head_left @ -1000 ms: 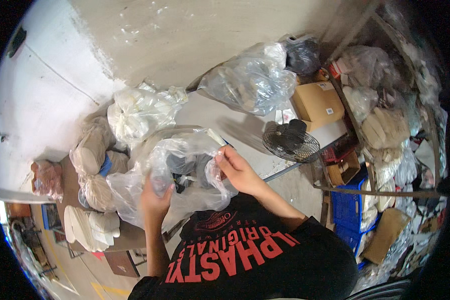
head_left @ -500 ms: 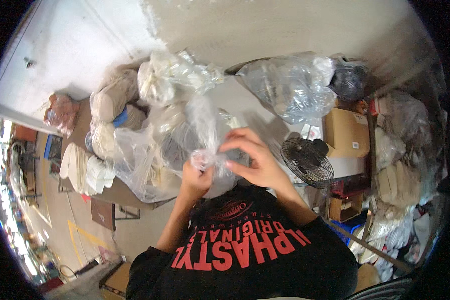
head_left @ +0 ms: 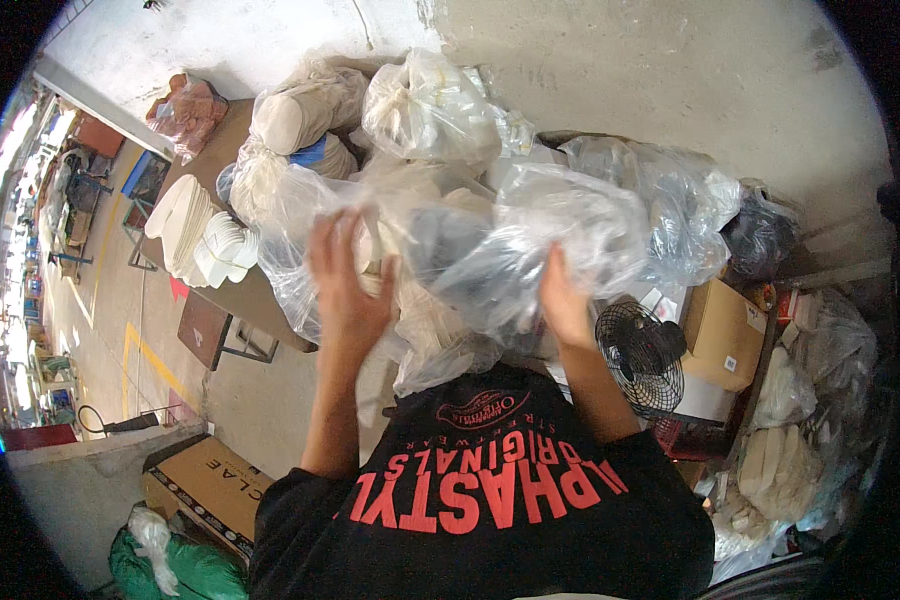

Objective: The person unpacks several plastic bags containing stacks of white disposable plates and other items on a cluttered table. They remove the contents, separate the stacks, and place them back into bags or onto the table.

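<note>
Clear plastic bag (head_left: 570, 215) lies between my two hands

Taking that bag as the centre of the dial, with twelve pointing away from me, the brown surface (head_left: 270, 305) stretches off toward nine o'clock, under heaped bundles. A large grey-looking plastic bag (head_left: 675, 205) sits beside mine between two and three. A bulging bag of white material (head_left: 430, 105) stands between ten and eleven. The cardboard box (head_left: 725, 345) is near four, and the black fan (head_left: 640, 360) at five. White stacked pads (head_left: 180, 225) lie well apart at nine.

As for how far along things are, my bag looks filled, to judge by the dark grey material (head_left: 445, 240) that shows through the plastic at its nine o'clock end. Its upper part is loose and puffed out. I can make out no knot or tie on it, and whether its mouth is closed off I cannot tell.

My left hand (head_left: 350, 285) is at nine o'clock, blurred, its grip spread wide with thumb apart from fingers, in front of hanging plastic; it seems to hold nothing. My right hand (head_left: 568, 295) is at six, against the bag's near side, fingers upright. Whether that grip pinches the film or only rests on it, I cannot tell.
</note>
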{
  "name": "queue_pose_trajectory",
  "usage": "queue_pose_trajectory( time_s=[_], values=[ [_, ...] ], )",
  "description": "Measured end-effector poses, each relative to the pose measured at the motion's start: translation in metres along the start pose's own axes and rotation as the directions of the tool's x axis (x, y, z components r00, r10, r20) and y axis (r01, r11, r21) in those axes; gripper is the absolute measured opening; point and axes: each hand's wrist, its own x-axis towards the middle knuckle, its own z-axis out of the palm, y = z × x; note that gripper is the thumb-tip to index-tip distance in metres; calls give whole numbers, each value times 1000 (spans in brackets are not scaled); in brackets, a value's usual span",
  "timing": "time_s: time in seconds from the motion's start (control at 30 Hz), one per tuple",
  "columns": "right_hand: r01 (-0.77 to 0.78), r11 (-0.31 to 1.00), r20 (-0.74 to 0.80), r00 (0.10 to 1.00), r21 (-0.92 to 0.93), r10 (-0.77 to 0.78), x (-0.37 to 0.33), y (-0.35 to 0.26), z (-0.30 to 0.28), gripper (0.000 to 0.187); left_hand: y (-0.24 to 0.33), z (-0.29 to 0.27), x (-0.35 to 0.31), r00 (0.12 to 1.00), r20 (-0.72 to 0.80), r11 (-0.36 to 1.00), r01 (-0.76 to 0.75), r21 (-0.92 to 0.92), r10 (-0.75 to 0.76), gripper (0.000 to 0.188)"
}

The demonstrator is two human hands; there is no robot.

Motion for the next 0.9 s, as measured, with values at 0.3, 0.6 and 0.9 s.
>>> queue_pose_trajectory(
  time_s=[0.3,0.6,0.9],
  values=[
    [-90,522,-150,904,848,399,18,-31,-54,58,-66,-69,-30,620,630,878,406,252,-467,92],
    [-243,783,395,919,573,-4,-25,-122,-35,59,5,-125,-7,934,315,552,354,-755,-168,125],
    [343,853,-8,929,393,-370,0,-174,43,47,85,-130,-6,882,465,630,405,-663,-79,143]
  ],
)
